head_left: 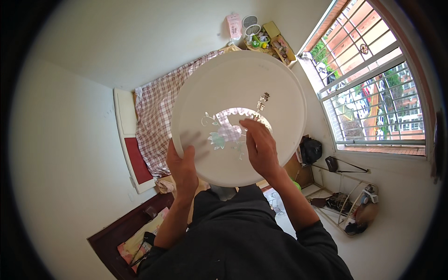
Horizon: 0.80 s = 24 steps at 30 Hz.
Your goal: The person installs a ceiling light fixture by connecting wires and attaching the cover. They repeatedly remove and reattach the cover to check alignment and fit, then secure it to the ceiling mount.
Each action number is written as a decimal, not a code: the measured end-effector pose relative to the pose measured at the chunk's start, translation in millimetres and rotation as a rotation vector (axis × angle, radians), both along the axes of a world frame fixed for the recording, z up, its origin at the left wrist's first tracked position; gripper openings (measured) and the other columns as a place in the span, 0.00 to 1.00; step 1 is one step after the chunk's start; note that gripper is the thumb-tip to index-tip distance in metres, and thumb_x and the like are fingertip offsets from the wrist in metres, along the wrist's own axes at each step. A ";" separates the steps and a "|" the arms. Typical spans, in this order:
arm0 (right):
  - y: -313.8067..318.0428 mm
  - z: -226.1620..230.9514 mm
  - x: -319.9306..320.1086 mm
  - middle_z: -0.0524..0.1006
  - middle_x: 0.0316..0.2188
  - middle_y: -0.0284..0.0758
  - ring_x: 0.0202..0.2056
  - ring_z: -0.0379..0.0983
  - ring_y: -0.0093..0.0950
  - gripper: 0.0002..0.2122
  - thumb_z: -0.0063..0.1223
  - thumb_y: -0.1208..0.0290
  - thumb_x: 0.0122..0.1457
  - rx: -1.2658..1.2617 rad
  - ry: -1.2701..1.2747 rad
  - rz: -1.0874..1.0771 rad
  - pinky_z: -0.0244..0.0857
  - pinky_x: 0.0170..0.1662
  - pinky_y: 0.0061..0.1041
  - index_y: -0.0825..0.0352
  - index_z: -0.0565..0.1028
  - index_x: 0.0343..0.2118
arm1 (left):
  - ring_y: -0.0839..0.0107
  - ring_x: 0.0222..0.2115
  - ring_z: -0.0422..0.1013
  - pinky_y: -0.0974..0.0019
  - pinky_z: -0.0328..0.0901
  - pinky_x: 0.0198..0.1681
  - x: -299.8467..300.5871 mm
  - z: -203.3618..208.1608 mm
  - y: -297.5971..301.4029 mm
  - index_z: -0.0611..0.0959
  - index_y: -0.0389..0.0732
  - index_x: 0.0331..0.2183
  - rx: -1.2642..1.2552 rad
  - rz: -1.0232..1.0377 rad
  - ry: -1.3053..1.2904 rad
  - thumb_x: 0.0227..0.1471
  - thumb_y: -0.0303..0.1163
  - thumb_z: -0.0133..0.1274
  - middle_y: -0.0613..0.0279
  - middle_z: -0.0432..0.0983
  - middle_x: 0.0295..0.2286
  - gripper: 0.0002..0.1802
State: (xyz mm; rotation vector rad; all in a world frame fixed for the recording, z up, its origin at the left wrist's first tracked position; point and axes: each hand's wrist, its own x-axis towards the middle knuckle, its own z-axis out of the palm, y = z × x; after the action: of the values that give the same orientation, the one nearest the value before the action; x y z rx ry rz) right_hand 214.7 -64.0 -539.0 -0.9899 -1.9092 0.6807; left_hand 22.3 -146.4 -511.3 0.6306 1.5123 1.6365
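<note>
A large round white ceiling lamp cover (233,79) is held up in front of my body. Its face carries a see-through arc, a flower and leaf pattern, and small shiny marks. My left hand (184,170) grips the lower left rim, thumb on the face and the other fingers behind the edge. My right hand (263,151) is over the face at the lower right, fingers bent and bunched, fingertips by the arc. Whether anything small is in that hand is hidden.
Beyond the cover stands a bed with a checked cloth (156,112). Shelf items and a small fan (252,31) are in the far corner. A barred window (373,88) is on the right, above a metal rack (345,205) with bags. A dark wooden headboard (109,238) is lower left.
</note>
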 end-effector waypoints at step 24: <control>30.4 -3.5 -24.5 0.78 0.44 0.42 0.52 0.72 0.41 0.15 0.51 0.85 0.53 0.237 -0.195 0.036 0.63 0.57 0.42 0.71 0.76 0.45 | 0.62 0.41 0.77 0.63 0.76 0.40 6.2 2.5 -4.4 0.71 0.30 0.54 -0.084 -0.038 0.014 0.54 0.20 0.43 0.48 0.76 0.45 0.24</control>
State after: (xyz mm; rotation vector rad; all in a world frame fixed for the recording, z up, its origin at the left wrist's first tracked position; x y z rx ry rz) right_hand 190.2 -33.5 -542.5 -0.8990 -2.1247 0.3769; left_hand 28.4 -150.8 -508.8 0.6226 1.5618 1.5352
